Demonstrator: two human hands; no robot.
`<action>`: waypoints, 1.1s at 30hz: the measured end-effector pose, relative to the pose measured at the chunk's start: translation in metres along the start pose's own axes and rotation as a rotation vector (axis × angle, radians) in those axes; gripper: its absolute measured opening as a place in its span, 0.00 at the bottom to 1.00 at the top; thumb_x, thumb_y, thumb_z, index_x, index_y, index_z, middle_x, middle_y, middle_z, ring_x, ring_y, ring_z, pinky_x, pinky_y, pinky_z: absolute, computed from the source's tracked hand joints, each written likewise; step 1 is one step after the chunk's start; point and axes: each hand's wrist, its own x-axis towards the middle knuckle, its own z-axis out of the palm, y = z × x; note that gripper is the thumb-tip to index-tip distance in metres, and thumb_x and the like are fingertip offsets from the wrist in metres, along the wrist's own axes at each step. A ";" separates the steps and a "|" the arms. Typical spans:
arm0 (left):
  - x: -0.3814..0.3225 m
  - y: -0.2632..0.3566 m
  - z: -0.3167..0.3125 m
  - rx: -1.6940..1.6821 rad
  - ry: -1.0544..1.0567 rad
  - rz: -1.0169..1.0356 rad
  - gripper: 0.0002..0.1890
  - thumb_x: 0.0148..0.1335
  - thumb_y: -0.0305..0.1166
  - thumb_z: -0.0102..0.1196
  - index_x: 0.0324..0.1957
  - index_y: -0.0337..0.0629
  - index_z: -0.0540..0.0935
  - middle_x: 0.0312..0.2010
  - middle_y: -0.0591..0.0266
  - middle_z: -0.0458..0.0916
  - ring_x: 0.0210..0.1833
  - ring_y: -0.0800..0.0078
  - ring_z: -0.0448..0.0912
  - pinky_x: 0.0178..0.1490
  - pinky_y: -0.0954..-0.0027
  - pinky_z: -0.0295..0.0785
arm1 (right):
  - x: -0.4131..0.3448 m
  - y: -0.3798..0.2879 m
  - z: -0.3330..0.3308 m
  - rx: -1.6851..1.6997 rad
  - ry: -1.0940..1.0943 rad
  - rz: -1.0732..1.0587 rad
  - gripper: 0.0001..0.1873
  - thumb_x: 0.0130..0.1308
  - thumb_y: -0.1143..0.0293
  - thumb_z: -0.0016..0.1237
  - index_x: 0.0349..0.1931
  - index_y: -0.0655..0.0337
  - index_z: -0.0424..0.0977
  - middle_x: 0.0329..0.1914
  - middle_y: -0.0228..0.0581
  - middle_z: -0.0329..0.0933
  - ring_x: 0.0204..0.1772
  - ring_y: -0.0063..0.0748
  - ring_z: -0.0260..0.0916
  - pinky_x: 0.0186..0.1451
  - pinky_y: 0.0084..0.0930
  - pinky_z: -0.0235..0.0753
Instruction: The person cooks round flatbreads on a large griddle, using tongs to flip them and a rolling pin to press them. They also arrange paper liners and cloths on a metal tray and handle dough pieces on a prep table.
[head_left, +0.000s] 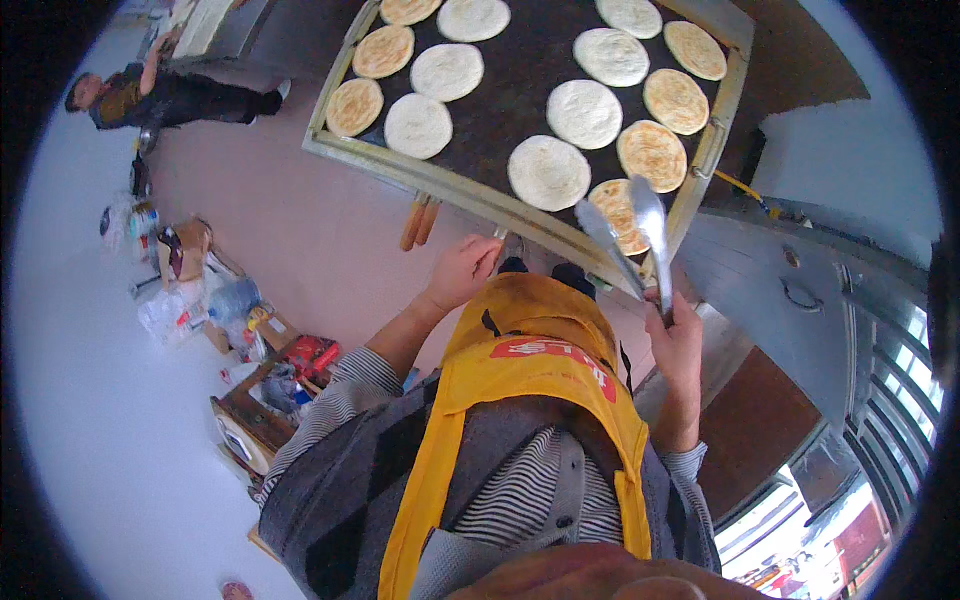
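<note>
My right hand (675, 337) grips metal tongs (656, 232) at the near right corner of a flat griddle (480, 127). The tongs' two jaws are spread over a browned flatbread (619, 214), which they partly cover. My left hand (466, 271) is curled at the griddle's front rim (457, 184), near a small metal piece; whether it grips that piece is unclear. Pale flatbreads (550, 172) lie on the dark plate in two groups, left and right. Browned flatbreads (652, 156) line the outer sides of both groups.
Two wooden handles (419, 222) stick out under the front rim. A steel cabinet (795, 277) stands at right, with a yellow hose (739, 187) near it. Boxes, bags and a water jug (234, 301) line the left wall. Another person (172, 97) stands at a far-left counter (217, 34).
</note>
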 end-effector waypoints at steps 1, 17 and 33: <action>-0.016 -0.016 -0.002 0.005 -0.058 0.009 0.08 0.64 0.28 0.55 0.43 0.37 0.81 0.39 0.52 0.82 0.35 0.54 0.81 0.39 0.58 0.76 | 0.002 -0.014 0.005 -0.051 -0.086 -0.024 0.10 0.64 0.71 0.52 0.44 0.63 0.77 0.26 0.45 0.74 0.27 0.31 0.69 0.33 0.30 0.70; -0.380 -0.278 0.060 0.105 -0.190 -1.030 0.16 0.64 0.42 0.52 0.38 0.38 0.83 0.41 0.48 0.84 0.46 0.53 0.81 0.50 0.57 0.76 | 0.058 -0.049 0.179 -0.723 -0.339 -0.402 0.11 0.60 0.68 0.54 0.37 0.67 0.74 0.37 0.60 0.78 0.45 0.62 0.76 0.48 0.51 0.74; -0.518 -0.192 0.062 -0.188 0.183 -1.076 0.12 0.67 0.37 0.51 0.41 0.40 0.82 0.27 0.58 0.83 0.27 0.66 0.83 0.34 0.65 0.77 | -0.035 -0.031 0.256 -0.601 -0.514 -0.687 0.08 0.60 0.69 0.49 0.37 0.63 0.73 0.36 0.53 0.77 0.43 0.58 0.76 0.46 0.49 0.75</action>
